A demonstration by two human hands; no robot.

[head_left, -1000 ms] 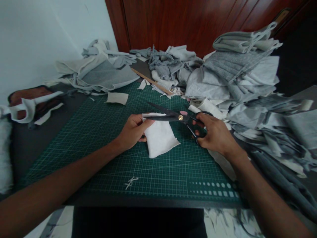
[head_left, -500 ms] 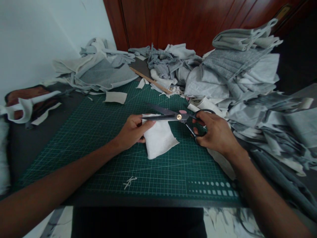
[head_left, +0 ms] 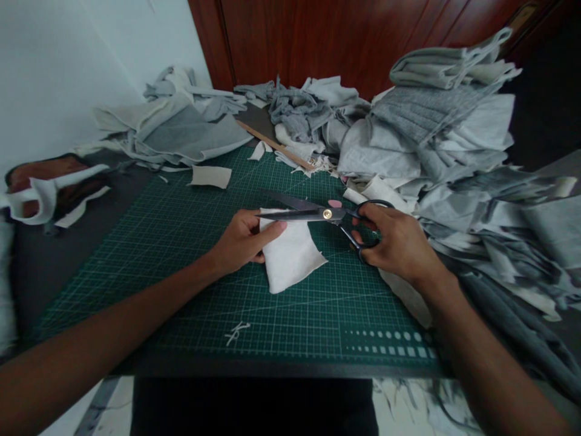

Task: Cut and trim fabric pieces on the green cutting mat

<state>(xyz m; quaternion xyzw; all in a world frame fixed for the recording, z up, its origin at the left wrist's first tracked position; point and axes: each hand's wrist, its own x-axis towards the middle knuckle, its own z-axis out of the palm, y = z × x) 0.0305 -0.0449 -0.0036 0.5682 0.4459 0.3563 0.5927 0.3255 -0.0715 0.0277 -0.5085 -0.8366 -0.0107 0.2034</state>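
Scissors [head_left: 313,215] smooth metal; cloth piece [head_left: 293,254] matt; door [head_left: 318,42] glossy wood; cutting mat [head_left: 295,321] smooth, plastic-looking

No words, brands or numbers can be read. The green mat [head_left: 308,321] bears only printed marks — a pale grid and, between four and five o'clock, a row of circles [head_left: 379,334] above a row of squares [head_left: 391,350], both growing toward three o'clock. The scissors [head_left: 327,214] show a pink oval patch [head_left: 334,203] — nothing legible.

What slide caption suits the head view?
Left hand holding white cloth, right hand holding open scissors, over a green mat.
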